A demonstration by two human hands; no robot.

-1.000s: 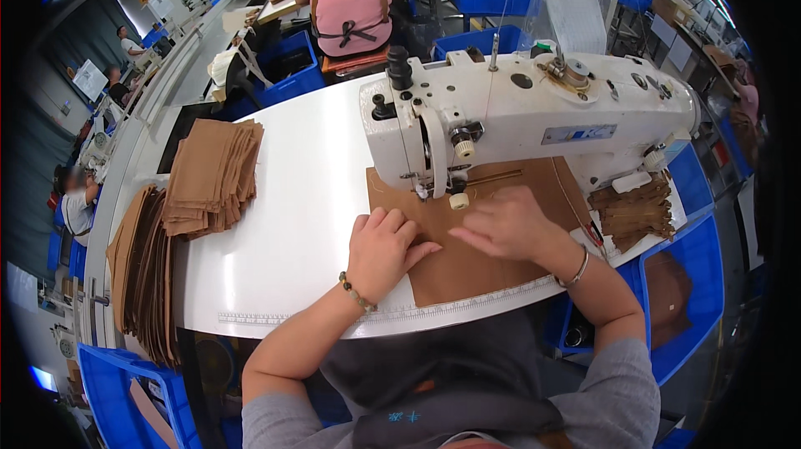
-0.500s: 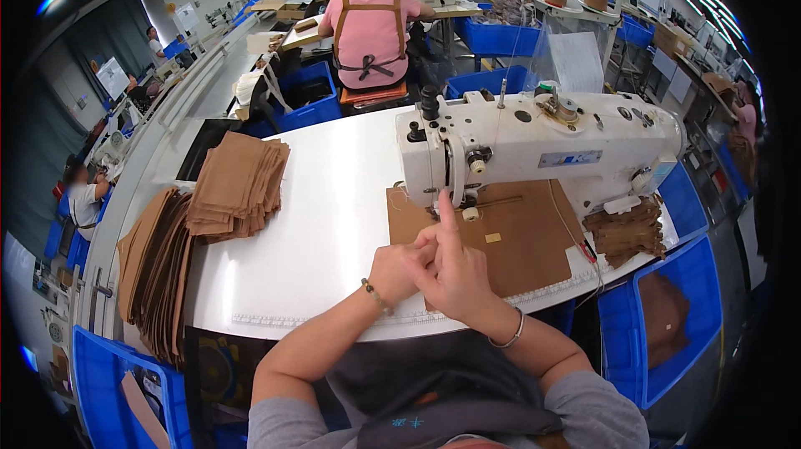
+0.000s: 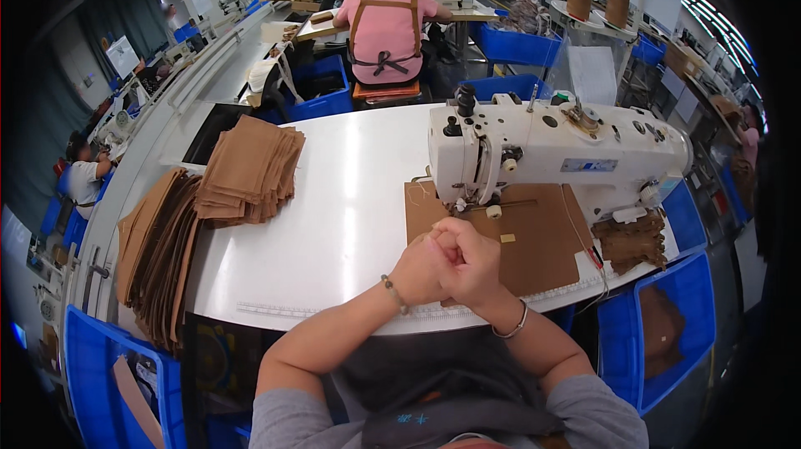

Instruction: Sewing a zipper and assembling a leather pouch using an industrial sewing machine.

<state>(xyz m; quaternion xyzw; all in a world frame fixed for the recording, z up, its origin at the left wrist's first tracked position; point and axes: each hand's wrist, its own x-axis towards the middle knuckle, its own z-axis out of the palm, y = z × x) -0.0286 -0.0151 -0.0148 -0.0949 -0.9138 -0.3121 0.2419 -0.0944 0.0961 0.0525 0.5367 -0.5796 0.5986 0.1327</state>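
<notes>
Over brown panel [image 3: 534, 240], hands [image 3: 446, 265] clasped together, empty

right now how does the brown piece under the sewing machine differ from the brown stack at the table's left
The brown piece under the sewing machine is one flat sheet, spread beside the clasped left hand and right hand. The brown stack holds many smaller pieces piled up with uneven edges, far from both hands. Both look like the same tan material and rest on the white table.
</notes>
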